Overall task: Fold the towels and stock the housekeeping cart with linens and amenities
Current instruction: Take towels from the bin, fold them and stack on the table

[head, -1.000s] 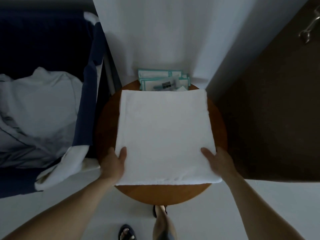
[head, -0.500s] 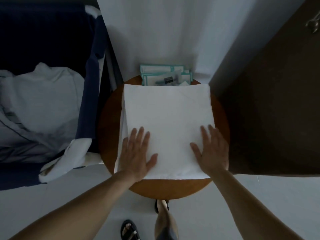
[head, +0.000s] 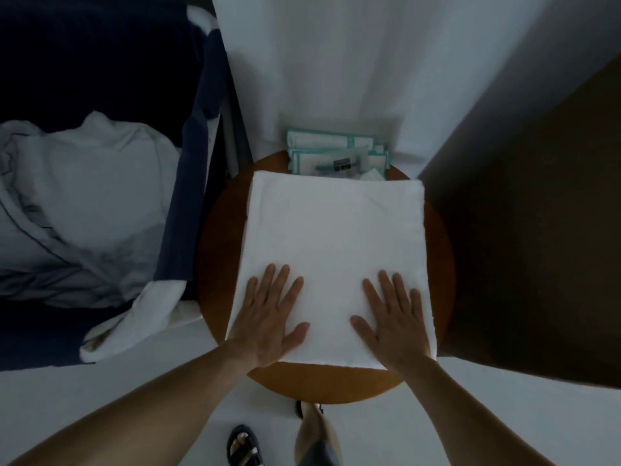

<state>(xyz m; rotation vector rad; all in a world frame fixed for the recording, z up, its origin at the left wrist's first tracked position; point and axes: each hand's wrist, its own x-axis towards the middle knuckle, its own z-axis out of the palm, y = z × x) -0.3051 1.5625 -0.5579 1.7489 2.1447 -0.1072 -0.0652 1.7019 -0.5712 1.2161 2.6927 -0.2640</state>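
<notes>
A white towel (head: 334, 230), folded into a rough square, lies flat on a small round wooden table (head: 218, 250). My left hand (head: 268, 314) presses flat on the towel's near left part, fingers straight and spread. My right hand (head: 391, 317) presses flat on the near right part in the same way. Behind the towel, at the table's far edge, lie several teal-edged amenity packets (head: 336, 153) with a small dark item on top.
A dark blue linen bag (head: 188, 203) at the left holds crumpled white linen (head: 87, 203). A white curtain or wall (head: 336, 62) stands behind the table. A dark brown door or panel (head: 537, 230) is at the right. My sandalled foot (head: 243, 445) shows below.
My hands went from gripping the towel's near corners to lying flat on top of it, and have since slid slightly toward me. The towel's near edge now lies tidier.
</notes>
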